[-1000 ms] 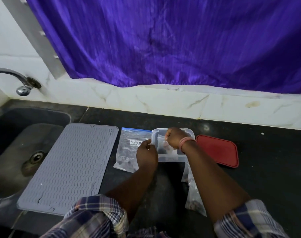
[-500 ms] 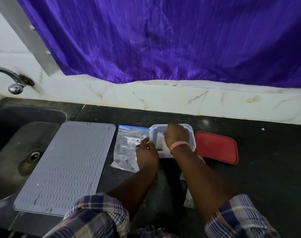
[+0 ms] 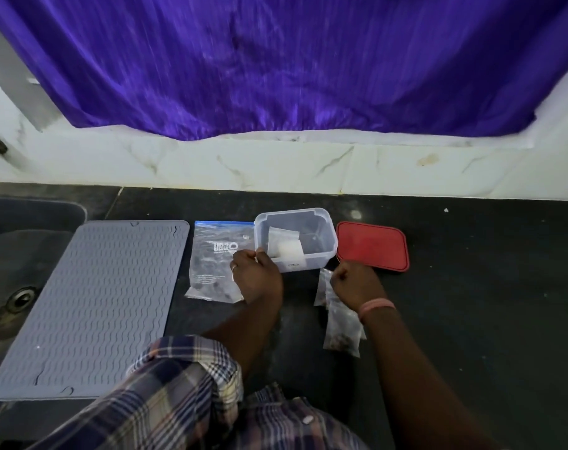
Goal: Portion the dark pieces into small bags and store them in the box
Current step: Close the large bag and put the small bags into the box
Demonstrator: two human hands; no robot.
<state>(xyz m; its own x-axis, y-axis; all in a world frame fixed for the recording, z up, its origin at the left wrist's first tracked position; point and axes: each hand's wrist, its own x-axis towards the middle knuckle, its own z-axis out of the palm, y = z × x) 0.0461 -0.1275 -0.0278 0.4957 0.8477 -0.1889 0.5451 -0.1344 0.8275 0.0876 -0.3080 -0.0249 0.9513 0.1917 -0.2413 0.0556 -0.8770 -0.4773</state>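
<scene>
A clear plastic box (image 3: 328, 237) stands open on the black counter with one small bag (image 3: 284, 243) lying inside it. My left hand (image 3: 256, 277) rests over a large zip bag (image 3: 214, 264) of dark pieces, and its curled fingers hold the box's near left corner. My right hand (image 3: 354, 282) is just in front of the box, to the right. It pinches the top of a small filled bag (image 3: 323, 285). Another small bag of dark pieces (image 3: 341, 329) lies beside my right wrist.
The red lid (image 3: 371, 246) lies flat to the right of the box. A grey ribbed mat (image 3: 91, 306) covers the counter to the left, partly over the sink (image 3: 19, 280). Behind everything is a white marble ledge under a purple curtain (image 3: 276, 66).
My right hand has come out of the box, leaving a small bag inside, and moved back to the small bags in front. My left hand stays at the box's left corner.
</scene>
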